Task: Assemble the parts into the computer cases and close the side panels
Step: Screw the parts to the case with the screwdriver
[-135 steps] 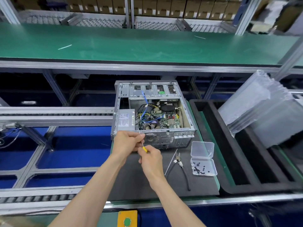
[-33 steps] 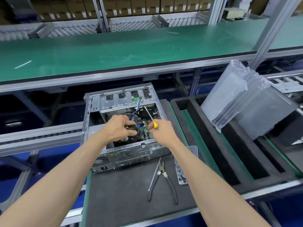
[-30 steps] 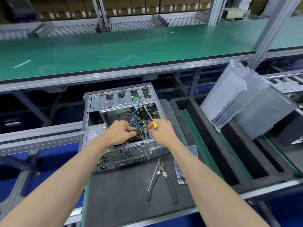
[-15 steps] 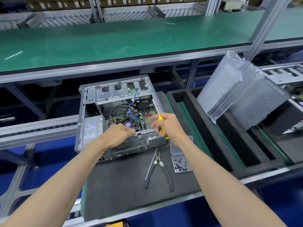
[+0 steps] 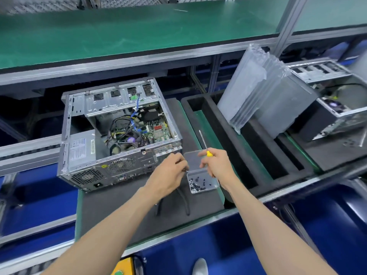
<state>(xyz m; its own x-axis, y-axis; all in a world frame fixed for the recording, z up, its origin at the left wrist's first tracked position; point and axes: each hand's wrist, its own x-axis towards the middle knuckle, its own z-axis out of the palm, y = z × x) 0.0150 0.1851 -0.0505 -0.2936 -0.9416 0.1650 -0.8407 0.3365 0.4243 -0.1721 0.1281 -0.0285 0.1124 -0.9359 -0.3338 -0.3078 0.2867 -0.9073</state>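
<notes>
An open computer case [image 5: 119, 133] lies on a dark mat, its motherboard, cables and power supply exposed. In front of its right corner stands a clear plastic box of screws [image 5: 202, 182] with its lid folded back. My left hand [image 5: 168, 175] hovers just left of the box with its fingers curled together; whether it pinches a screw is too small to tell. My right hand [image 5: 216, 163] grips a thin yellow-handled screwdriver [image 5: 203, 142] above the box, shaft pointing up and away. Pliers [image 5: 185, 203] lie on the mat, partly hidden under my left hand.
A black foam tray [image 5: 248, 155] sits to the right with grey side panels in air-cushion wrap [image 5: 264, 96] leaning in it. A second open case [image 5: 333, 100] lies at the far right. A green bench [image 5: 119, 32] runs behind; the conveyor's front rail is close below.
Both hands have withdrawn from inside the case and moved right and toward me, over the screw box. The screwdriver shaft now points upward. The view has shifted right, revealing the second case.
</notes>
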